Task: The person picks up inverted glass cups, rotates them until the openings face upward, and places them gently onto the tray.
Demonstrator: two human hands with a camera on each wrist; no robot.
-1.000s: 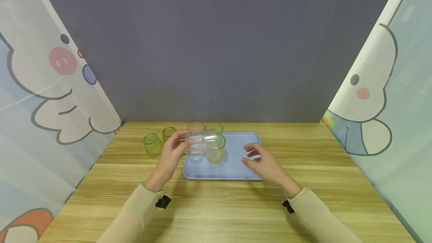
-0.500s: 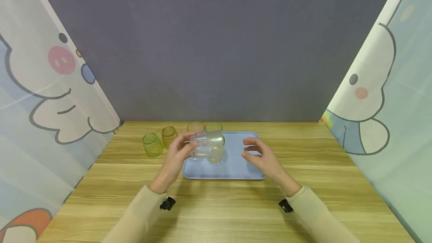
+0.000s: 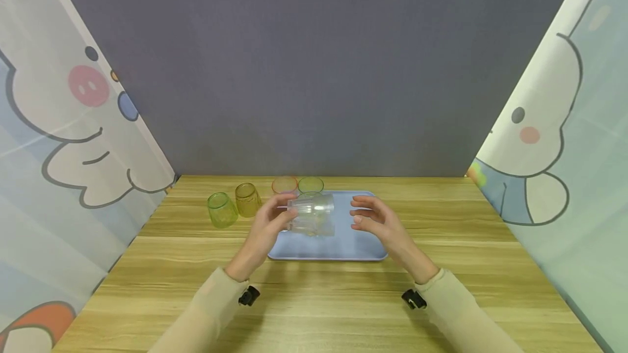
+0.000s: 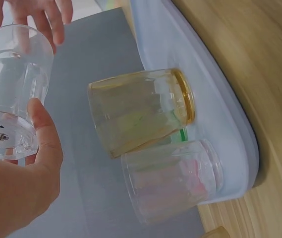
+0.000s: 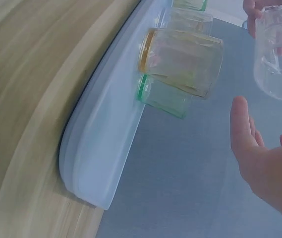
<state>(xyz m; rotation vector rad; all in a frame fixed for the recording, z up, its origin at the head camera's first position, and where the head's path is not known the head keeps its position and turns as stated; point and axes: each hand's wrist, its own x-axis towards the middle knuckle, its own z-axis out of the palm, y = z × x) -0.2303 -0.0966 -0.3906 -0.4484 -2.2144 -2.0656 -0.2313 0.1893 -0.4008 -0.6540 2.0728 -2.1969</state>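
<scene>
My left hand (image 3: 267, 227) grips a clear drinking glass (image 3: 314, 214) near its base, above the blue tray (image 3: 353, 244). The glass lies nearly on its side in the air, mouth pointing right. Thumb and fingers wrap its lower part in the left wrist view, where the glass (image 4: 17, 89) looks see-through. Facing its mouth, my right hand (image 3: 382, 225) has relaxed, slightly bent fingers and holds nothing; a gap separates it from the glass. Below on the tray stand a yellow glass (image 4: 136, 109), a clear glass (image 4: 170, 183) and a green glass (image 5: 165, 96).
Left of the tray, a green glass (image 3: 222, 210) and an amber glass (image 3: 247, 200) stand on the wooden table (image 3: 324, 304). A red-rimmed glass (image 3: 284, 184) is at the tray's back left. A grey panel (image 3: 319, 70) rises behind the table.
My left hand has moved right with the clear glass, bringing its mouth nearer the right hand. The right hand has stayed in nearly the same place.
</scene>
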